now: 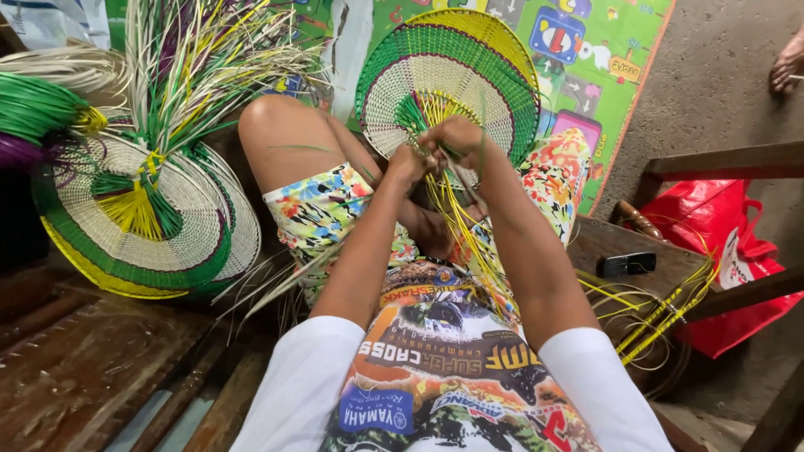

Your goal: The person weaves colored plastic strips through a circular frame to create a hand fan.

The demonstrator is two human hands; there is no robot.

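Note:
A round woven fan (456,71) with cream centre and green and yellow rim stands upright between my knees. My left hand (408,163) and my right hand (456,138) meet at its lower edge, both closed on the loose yellow and green strips (456,226) that hang from the fan down to my lap. The fingertips are hidden among the strips.
Finished woven fans (142,218) lean at the left under a spray of loose strips (201,59). A green strip bundle (33,105) lies far left. A black phone (626,264) rests on a wooden bench at right, beside yellow strips (662,318) and a red bag (729,234). A colourful mat (586,59) covers the floor.

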